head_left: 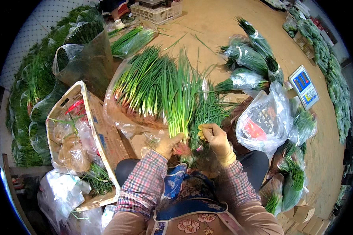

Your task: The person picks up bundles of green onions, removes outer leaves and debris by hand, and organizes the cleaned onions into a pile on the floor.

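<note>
My left hand (165,145), in a pale glove, is wrapped round the lower end of a bunch of green onions (180,103), near its reddish bulbs and roots. The leaves point away from me. Just right of the bunch, my right hand (219,141), also gloved, is closed in a pinch. A small yellow bit shows at its fingertips, and I cannot tell whether it is a held piece or part of the glove. Beyond my left hand, a larger pile of green onions (141,84) rests on clear plastic sheeting. Loose green leaves (210,107) lie beyond my right hand.
On my left stands a plastic crate (100,137) with bags and scraps inside. To my right are an open plastic bag (259,121), a scale display (304,87) and several bagged bunches (249,55). More greens (21,129) line the far left. A white basket (157,13) stands ahead.
</note>
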A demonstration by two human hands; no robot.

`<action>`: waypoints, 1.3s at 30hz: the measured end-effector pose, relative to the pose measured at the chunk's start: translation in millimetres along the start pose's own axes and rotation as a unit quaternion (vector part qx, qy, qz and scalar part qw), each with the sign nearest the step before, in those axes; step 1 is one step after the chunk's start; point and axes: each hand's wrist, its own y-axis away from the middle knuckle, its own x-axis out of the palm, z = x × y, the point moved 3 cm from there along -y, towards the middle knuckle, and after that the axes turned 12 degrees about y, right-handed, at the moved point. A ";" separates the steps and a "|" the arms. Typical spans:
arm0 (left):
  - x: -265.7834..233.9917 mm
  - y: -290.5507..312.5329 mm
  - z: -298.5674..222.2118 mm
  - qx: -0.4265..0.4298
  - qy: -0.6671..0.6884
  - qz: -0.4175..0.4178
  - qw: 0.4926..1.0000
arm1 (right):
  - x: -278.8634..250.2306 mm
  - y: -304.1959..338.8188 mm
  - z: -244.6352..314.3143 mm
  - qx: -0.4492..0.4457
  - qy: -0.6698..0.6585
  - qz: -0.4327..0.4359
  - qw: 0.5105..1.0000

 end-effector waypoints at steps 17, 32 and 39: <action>2.4 74.3 46.8 0.126 0.037 0.046 0.990 | -0.3 35.6 72.8 -0.106 0.060 -0.054 0.991; -3.4 89.2 41.9 0.142 0.038 0.046 0.988 | 13.5 20.3 92.1 0.001 0.045 0.007 0.999; -5.4 85.0 44.2 0.114 0.098 0.107 0.983 | 15.4 47.0 96.0 -0.109 0.010 0.077 0.991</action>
